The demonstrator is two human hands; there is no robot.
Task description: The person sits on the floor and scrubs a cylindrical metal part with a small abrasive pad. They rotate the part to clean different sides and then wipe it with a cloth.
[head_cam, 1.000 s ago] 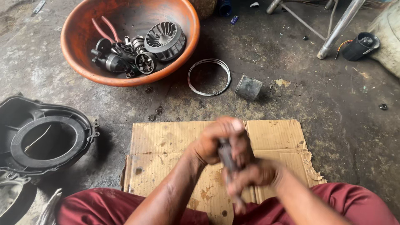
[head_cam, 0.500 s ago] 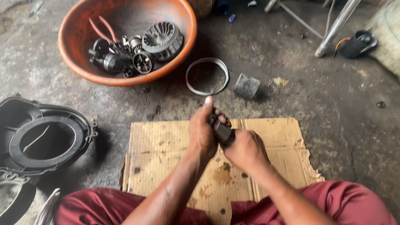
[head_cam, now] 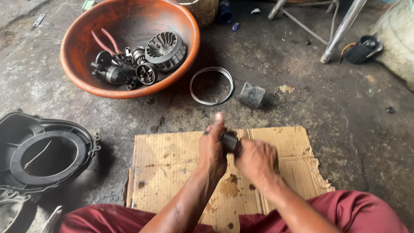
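Dark cylindrical part [head_cam: 230,142], small and greasy-looking, sits clamped between both hands above the far edge of a stained cardboard sheet [head_cam: 172,159] spread on the floor. Nearest the camera, the person's knees in maroon cloth [head_cam: 366,211] frame the bottom of the view, with both forearms reaching forward over the cardboard. The left hand [head_cam: 213,149] wraps the part from its side with the fingers closed and the thumb raised; the right hand [head_cam: 257,159] is closed around the other end, so only a short stretch of the part shows between them. What exactly the fingers press on is hidden.

Judging from the grip, the work looks like twisting or pulling two fitted pieces. It would go best with one hand holding firm while the other turns, both kept in line with the part's axis and low over the cardboard so anything that drops lands there.

To the left lies a black plastic housing [head_cam: 47,155] with a round opening. Farther off on the concrete floor [head_cam: 345,112] are a thin metal ring [head_cam: 211,85] and, just beside it, a short grey sleeve [head_cam: 251,95]. Beyond those stands an orange basin [head_cam: 82,26] holding a finned fan wheel [head_cam: 165,50], gears and red-handled pliers [head_cam: 105,41]. A black cup-shaped part [head_cam: 362,48] rests near metal legs [head_cam: 340,32] at the far right.
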